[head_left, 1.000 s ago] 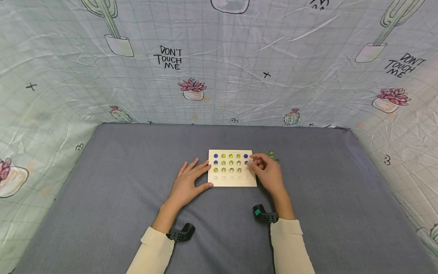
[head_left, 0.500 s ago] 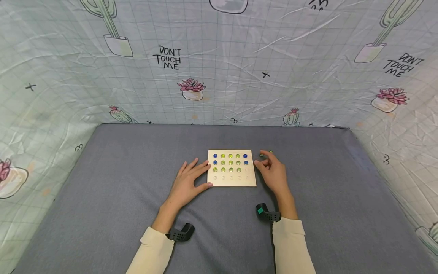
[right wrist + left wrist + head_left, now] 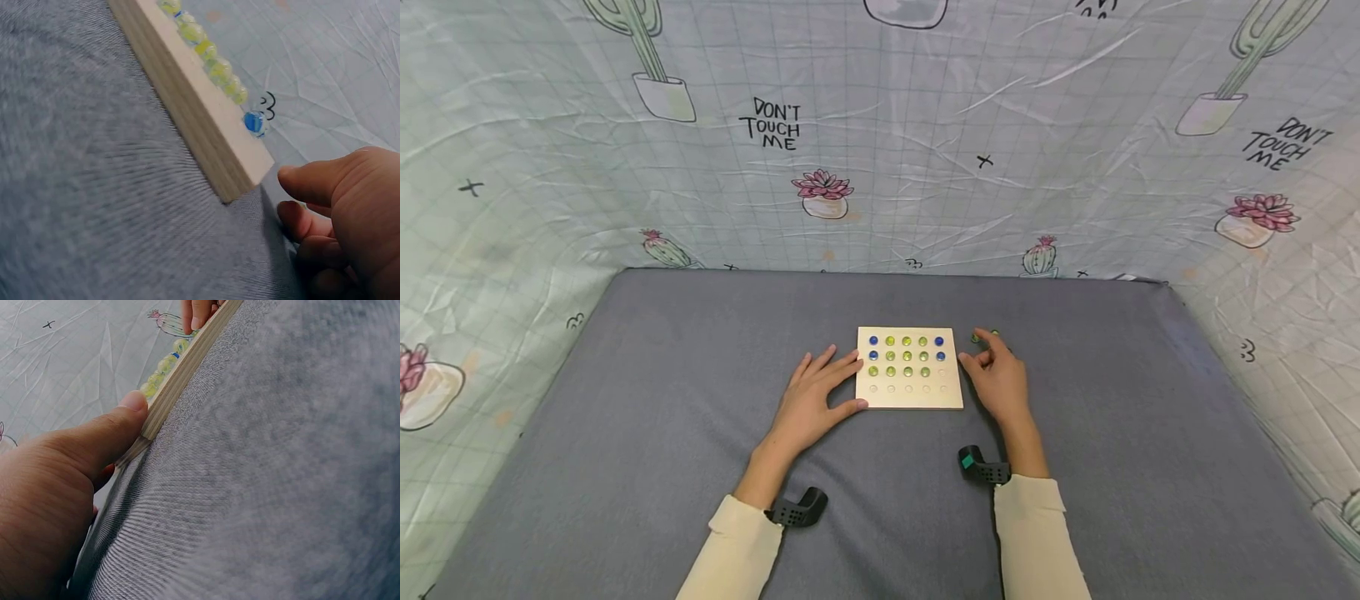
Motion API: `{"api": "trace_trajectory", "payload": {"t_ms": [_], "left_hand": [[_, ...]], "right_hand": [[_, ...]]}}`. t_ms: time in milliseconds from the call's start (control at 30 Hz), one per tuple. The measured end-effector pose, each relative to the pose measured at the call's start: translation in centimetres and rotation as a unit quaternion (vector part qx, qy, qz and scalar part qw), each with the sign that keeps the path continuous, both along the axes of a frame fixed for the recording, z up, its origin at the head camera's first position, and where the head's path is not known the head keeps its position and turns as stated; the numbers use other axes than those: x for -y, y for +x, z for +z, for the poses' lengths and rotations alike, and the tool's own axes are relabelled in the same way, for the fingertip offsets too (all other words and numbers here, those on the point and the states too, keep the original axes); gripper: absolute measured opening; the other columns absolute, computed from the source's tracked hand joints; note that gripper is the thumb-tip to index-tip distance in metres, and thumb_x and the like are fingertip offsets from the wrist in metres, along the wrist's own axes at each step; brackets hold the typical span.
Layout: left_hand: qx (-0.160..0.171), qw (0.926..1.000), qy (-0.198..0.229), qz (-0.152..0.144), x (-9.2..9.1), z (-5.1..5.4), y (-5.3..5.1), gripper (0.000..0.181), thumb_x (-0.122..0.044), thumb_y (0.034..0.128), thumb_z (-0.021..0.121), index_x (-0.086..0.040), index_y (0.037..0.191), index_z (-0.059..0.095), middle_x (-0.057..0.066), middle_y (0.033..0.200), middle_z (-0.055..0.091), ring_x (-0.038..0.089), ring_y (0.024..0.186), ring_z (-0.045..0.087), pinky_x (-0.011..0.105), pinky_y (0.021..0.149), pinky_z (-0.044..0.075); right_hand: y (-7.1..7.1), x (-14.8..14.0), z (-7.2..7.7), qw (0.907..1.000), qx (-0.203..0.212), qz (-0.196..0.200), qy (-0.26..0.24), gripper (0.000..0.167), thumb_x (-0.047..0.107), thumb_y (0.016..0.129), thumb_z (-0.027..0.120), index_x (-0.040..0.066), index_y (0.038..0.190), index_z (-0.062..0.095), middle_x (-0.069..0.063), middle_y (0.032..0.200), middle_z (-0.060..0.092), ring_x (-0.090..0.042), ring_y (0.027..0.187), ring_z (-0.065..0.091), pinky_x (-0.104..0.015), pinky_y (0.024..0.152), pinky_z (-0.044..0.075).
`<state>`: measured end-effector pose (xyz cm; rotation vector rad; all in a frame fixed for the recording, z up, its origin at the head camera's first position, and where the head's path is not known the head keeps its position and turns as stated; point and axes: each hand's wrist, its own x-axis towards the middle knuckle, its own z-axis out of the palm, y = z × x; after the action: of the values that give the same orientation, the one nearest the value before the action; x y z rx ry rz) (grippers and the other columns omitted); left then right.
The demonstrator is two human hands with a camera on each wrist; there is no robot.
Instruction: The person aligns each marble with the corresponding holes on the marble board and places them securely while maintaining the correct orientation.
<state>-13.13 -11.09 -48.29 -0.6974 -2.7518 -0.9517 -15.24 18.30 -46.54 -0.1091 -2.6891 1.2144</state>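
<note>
A pale wooden board (image 3: 917, 400) with rows of round hollows lies on the grey cloth. Yellow-green marbles (image 3: 907, 356) fill much of its back three rows, with blue marbles (image 3: 939, 341) at the ends of the two back rows. My left hand (image 3: 808, 408) is spread at the board's left side; its thumb touches the near left corner, as the left wrist view also shows. Just right of the board, my right hand (image 3: 1003, 383) has its index fingertip at a loose green marble (image 3: 974, 337). Its thumb stands apart from that finger, and the other fingers are curled.
Another loose green marble (image 3: 995, 332) lies behind the right hand, which partly hides the loose marbles. Grey cloth (image 3: 700, 350) covers the table up to a printed fabric backdrop (image 3: 910, 208). Each wrist wears a black camera mount (image 3: 801, 508).
My right hand has drawn back from the board's right edge to the loose marbles beside it, hardly moving in the last half second. The left hand stays put.
</note>
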Motion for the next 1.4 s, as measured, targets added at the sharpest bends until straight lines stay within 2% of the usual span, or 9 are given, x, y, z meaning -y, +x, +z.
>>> {"api": "trace_trajectory", "payload": {"t_ms": [433, 733, 967, 1400], "left_hand": [[0.0, 1.0, 0.003, 0.003, -0.07, 0.03, 0.4, 0.066, -0.043, 0.0816, 0.073, -0.015, 0.138, 0.055, -0.001, 0.144, 0.047, 0.029, 0.139, 0.031, 0.049, 0.117, 0.009], [-0.001, 1.0, -0.004, 0.006, -0.31, -0.02, 0.48, 0.066, -0.043, 0.0816, 0.073, -0.015, 0.138, 0.055, 0.0, 0.144, 0.047, 0.029, 0.139, 0.031, 0.048, 0.118, 0.009], [0.0, 1.0, -0.001, 0.007, -0.36, -0.09, 0.61, 0.066, -0.043, 0.0814, 0.073, -0.015, 0.138, 0.055, -0.001, 0.144, 0.047, 0.028, 0.139, 0.031, 0.048, 0.118, 0.009], [0.004, 1.0, 0.001, 0.002, -0.26, 0.16, 0.52, 0.066, -0.044, 0.0815, 0.072, -0.015, 0.138, 0.055, -0.001, 0.144, 0.047, 0.029, 0.139, 0.03, 0.049, 0.117, 0.009]], "right_hand": [[-0.1, -0.11, -0.23, 0.9998, -0.01, -0.013, 0.006, 0.042, 0.019, 0.092, 0.067, 0.004, 0.13, 0.058, -0.007, 0.068, 0.058, -0.02, 0.051, 0.045, -0.031, 0.052, 0.036], [-0.04, -0.05, -0.1, 0.9996, -0.006, -0.02, 0.016, 0.03, 0.018, 0.091, 0.068, 0.003, 0.116, 0.066, -0.007, 0.067, 0.059, -0.02, 0.052, 0.047, -0.031, 0.051, 0.037], [0.06, -0.15, -0.19, 0.9997, -0.008, -0.016, 0.019, 0.021, 0.017, 0.088, 0.071, 0.003, 0.104, 0.071, -0.006, 0.068, 0.059, -0.02, 0.055, 0.048, -0.03, 0.052, 0.037], [0.19, -0.22, 0.32, 0.9996, 0.008, 0.006, 0.027, 0.017, 0.012, 0.084, 0.074, 0.001, 0.098, 0.071, -0.005, 0.071, 0.062, -0.02, 0.061, 0.052, -0.029, 0.055, 0.04]]}}
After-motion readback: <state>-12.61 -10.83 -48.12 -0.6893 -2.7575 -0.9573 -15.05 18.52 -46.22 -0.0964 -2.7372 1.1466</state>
